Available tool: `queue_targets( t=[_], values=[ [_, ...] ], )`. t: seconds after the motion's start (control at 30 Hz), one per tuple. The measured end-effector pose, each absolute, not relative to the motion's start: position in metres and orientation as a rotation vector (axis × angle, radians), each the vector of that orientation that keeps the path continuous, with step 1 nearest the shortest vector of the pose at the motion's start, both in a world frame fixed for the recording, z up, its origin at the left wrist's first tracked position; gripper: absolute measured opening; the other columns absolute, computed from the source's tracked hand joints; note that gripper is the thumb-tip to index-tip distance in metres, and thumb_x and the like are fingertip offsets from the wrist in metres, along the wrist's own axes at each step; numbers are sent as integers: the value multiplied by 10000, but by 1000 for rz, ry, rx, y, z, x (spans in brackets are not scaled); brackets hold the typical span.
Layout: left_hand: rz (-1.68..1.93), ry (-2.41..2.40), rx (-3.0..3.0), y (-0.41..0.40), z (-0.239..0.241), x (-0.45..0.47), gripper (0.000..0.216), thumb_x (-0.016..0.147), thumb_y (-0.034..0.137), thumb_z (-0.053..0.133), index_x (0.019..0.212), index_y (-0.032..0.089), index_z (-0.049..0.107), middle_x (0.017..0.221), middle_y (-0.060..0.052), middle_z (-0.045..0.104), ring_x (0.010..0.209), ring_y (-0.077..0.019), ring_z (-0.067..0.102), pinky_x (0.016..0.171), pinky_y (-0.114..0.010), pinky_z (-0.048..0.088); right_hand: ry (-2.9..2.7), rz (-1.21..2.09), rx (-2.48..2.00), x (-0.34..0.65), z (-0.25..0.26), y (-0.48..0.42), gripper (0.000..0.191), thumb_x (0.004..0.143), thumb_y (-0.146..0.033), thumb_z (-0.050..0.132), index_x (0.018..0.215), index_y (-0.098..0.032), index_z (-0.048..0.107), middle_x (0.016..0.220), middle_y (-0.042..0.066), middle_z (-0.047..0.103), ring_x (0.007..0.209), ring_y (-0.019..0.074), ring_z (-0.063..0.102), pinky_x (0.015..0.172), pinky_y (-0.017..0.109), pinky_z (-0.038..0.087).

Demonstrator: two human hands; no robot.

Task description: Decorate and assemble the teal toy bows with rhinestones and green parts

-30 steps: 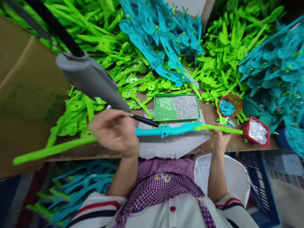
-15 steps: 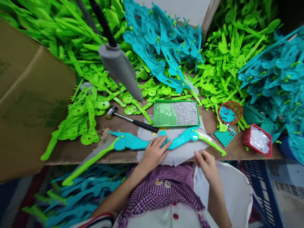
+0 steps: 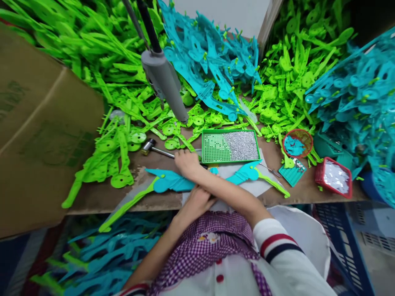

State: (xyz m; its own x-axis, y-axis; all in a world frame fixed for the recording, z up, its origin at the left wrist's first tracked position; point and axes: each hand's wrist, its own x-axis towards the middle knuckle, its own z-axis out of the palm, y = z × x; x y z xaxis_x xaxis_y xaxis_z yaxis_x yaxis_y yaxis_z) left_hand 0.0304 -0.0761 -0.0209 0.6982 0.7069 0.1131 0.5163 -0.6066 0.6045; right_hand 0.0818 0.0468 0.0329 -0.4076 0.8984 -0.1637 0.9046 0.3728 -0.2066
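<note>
A long blue plastic piece (image 3: pixel 173 181) with lime-green arms at both ends lies along the table's near edge. My left hand (image 3: pixel 197 202) holds its middle; the fingertips are partly hidden beneath my right forearm, which crosses over. My right hand (image 3: pixel 187 163) is closed around a hammer (image 3: pixel 163 152) just behind the blue piece. The hammer's metal head points left, and part of its black grip is covered by the hand. A whitish sheet (image 3: pixel 262 181) lies beneath the blue piece.
A green tray (image 3: pixel 202 147) of small silvery parts stands behind my hands. To the right are an orange basket (image 3: pixel 309 144), a teal tray (image 3: pixel 293 174) and a red tub (image 3: pixel 321 181). A grey power screwdriver (image 3: pixel 165 82) hangs above; a cardboard box (image 3: pixel 46 135) stands left.
My right hand has gone from the near edge at the right, across my left hand, to the hammer, and closed on it. The left hand stays at the blue piece.
</note>
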Motion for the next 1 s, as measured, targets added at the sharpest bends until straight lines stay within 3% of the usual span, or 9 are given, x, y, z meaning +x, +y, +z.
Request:
queue_targets(
  t=[0.1, 0.23, 0.3, 0.43, 0.5, 0.6, 0.73, 0.83, 1.0],
  values=[
    [414, 955, 2418, -72, -18, 26, 607, 976, 382, 585, 1517, 142, 451, 1501, -188, 529, 1453, -362, 421, 1192, -550, 361, 2689, -334, 1611, 80, 31, 48, 294, 1018, -99, 306, 1144, -84, 571, 1142, 195, 670, 1076, 264, 653, 825, 379, 559],
    [381, 926, 2469, -69, -23, 22, 664, 984, 387, 566, 1578, 192, 342, 1604, -154, 405, 1490, -344, 366, 1217, -534, 320, 2768, -236, 1626, 85, 52, 32, 328, 1014, -81, 244, 1153, -88, 541, 1122, 180, 646, 987, 262, 662, 733, 362, 552],
    [423, 976, 2483, -67, -28, 21, 616, 991, 362, 546, 1564, 220, 371, 1604, -130, 412, 1479, -355, 380, 1209, -535, 327, 2805, -248, 1610, 99, 73, 12, 366, 1016, -76, 204, 1169, -105, 536, 1101, 154, 636, 930, 239, 659, 702, 339, 536],
    [526, 1033, 2521, -60, -36, 16, 489, 1007, 238, 479, 1494, 269, 490, 1534, -95, 509, 1377, -356, 500, 1140, -506, 411, 2851, -565, 1598, 158, 114, -51, 388, 1078, -306, 267, 1426, -248, 429, 1056, 64, 637, 782, 180, 630, 685, 294, 507],
    [467, 929, 2573, -52, -33, 11, 499, 998, 272, 522, 1496, 301, 496, 1565, -104, 465, 1347, -354, 527, 1102, -502, 449, 2832, -864, 1696, 195, 118, -88, 440, 1068, -420, 327, 1497, -331, 370, 1113, 41, 648, 857, 177, 638, 734, 280, 509],
    [310, 782, 2624, -35, -21, 4, 565, 969, 333, 600, 1516, 364, 464, 1592, -127, 410, 1340, -364, 531, 1022, -509, 514, 2544, -1185, 2296, 247, 94, -142, 411, 1060, -397, 323, 1417, -267, 476, 1191, 56, 674, 984, 185, 660, 844, 290, 504],
    [216, 624, 2611, -16, -9, 0, 591, 958, 300, 620, 1513, 415, 453, 1587, -121, 393, 1340, -351, 534, 979, -464, 560, 1697, -1243, 3049, 292, 42, -208, 388, 1036, -472, 354, 1221, -212, 574, 928, 32, 692, 807, 191, 649, 748, 295, 473],
    [218, 563, 2623, -11, -9, 0, 543, 983, 285, 571, 1506, 394, 474, 1593, -140, 367, 1341, -357, 530, 993, -485, 556, 1371, -1221, 3296, 301, 21, -251, 388, 1021, -520, 362, 1059, -209, 590, 713, -21, 586, 648, 166, 561, 628, 266, 410],
    [197, 579, 2658, -14, -20, -1, 535, 1001, 289, 531, 1523, 379, 452, 1601, -172, 323, 1388, -404, 469, 988, -552, 542, 1340, -1112, 3395, 289, 13, -270, 394, 1010, -527, 343, 984, -210, 577, 652, -37, 504, 595, 159, 504, 590, 263, 350]
  ],
)
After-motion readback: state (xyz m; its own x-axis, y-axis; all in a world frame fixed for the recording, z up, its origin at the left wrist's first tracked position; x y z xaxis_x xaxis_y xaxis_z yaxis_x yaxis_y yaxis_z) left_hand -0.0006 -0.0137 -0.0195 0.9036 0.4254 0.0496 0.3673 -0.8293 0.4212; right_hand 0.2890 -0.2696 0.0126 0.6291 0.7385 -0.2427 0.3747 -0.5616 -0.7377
